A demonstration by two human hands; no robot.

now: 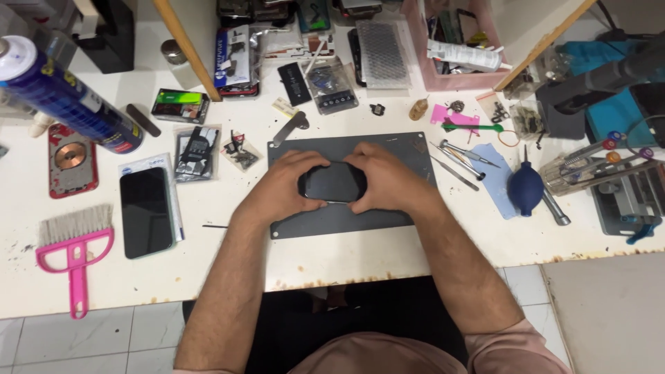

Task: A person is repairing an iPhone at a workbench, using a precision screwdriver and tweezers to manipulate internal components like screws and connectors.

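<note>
We find the dark phone [334,182] at centre frame, lying over the grey work mat [388,149]; both hands close around it. The left hand [280,183] curls over its left end, fingers bent and gripping; the right hand [388,183] wraps its right end likewise. We judge the step to be pressing or seating the phone; we advise even pressure from both ends, the phone kept flat on the mat. A second phone [146,211] lies left of centre; the blue air blower [526,187] and thin metal tools [463,156] lie to the right, well apart.
</note>
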